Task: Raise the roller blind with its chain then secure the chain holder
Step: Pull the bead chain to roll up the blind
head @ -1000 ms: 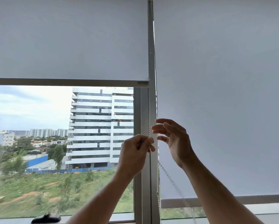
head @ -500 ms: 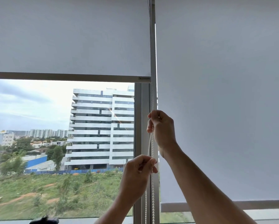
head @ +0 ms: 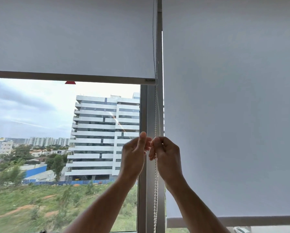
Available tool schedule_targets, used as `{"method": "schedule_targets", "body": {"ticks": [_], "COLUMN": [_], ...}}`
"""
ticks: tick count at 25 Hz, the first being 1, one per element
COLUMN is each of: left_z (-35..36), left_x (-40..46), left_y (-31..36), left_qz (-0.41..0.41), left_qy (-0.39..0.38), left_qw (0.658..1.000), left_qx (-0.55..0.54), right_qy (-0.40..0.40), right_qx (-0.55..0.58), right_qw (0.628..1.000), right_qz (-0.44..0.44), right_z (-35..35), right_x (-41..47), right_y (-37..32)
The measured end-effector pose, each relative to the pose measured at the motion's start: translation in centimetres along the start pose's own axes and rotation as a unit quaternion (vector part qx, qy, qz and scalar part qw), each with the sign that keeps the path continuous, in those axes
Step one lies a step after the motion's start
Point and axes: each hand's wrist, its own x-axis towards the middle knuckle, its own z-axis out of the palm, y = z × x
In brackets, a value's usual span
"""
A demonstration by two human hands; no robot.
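Note:
A white roller blind (head: 70,39) hangs over the left window pane, its grey bottom bar (head: 73,77) about a third of the way down the view. A white bead chain (head: 156,182) runs down along the window frame post between the two blinds. My right hand (head: 166,155) is closed around the chain at mid height. My left hand (head: 135,153) is raised just to its left, thumb up and fingers blurred, close to the chain; whether it grips the chain cannot be told. No chain holder shows.
A second white blind (head: 233,115) covers the right pane almost to the sill, its bottom bar (head: 233,221) low in the view. The grey frame post (head: 147,115) stands between the panes. Outside are a white building, trees and grass.
The left blind's bottom bar has risen a little. My right hand has come down the chain from higher up, and my left hand has moved up to meet it.

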Motion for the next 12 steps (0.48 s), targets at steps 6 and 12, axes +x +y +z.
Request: {"method": "schedule_targets", "body": {"ticks": [6, 12], "left_z": [1.2, 0.3], "left_x": [4.7, 4.6], "left_y": [4.4, 4.1], "left_qz": [0.01, 0.009], "left_qy": [-0.029, -0.087], "left_qw": [0.999, 0.993], "left_qx": [0.033, 0.077], "right_qy": [-0.024, -0.123], "right_qx": [0.009, -0.022], "right_qw": [0.999, 0.992], "right_qz": [0.024, 0.0], "right_z": [-0.1, -1.7], "right_x": [-2.0, -2.0], "right_y": [1.3, 1.5]}}
